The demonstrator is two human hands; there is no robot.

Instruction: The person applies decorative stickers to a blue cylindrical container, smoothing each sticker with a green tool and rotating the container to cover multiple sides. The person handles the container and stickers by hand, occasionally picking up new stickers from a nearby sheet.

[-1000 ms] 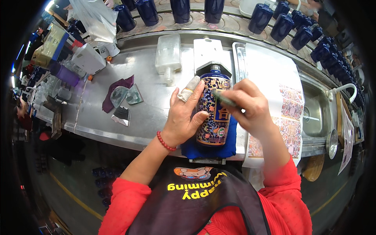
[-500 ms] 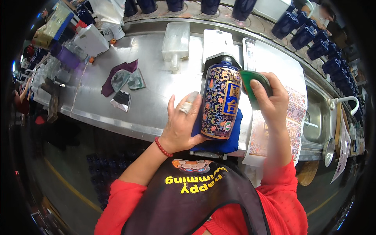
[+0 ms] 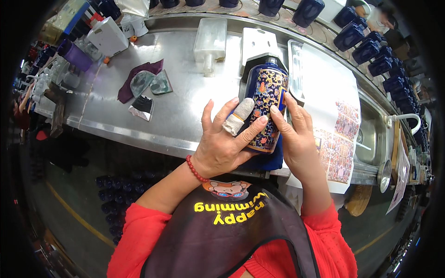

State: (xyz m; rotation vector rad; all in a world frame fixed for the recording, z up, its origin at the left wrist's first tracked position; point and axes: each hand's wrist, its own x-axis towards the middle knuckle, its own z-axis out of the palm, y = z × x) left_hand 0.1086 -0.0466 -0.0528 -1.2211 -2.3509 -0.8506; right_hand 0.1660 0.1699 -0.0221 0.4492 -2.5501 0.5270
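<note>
A dark blue bottle [image 3: 266, 88] with a colourful floral decal leans back in front of me, its neck pointing away. My left hand [image 3: 225, 143] is closed around its left side and lower part, the thumb lying on the decal. A pale cloth finger cover [image 3: 241, 113] sits on one of its fingers. My right hand [image 3: 296, 139] holds the bottle's right side, thumb on the front and fingers along the edge. No green scraper shows in it now; my palm may hide it. Under the bottle lies a blue cloth [image 3: 271, 162], with a black support [image 3: 250, 62] behind.
Printed decal sheets [image 3: 340, 153] lie right, beside a sink [image 3: 371, 125] with a white tap. A clear empty bottle [image 3: 209, 44] and a white block [image 3: 255, 41] stand behind. Left are cloth and film scraps [image 3: 141, 85]. Blue bottles [image 3: 308, 11] line the conveyor at the back.
My right hand has come down onto the bottle, and the green scraper it held is out of sight. The bottle has turned, bringing its floral side forward. Bottles at the back have shifted right.
</note>
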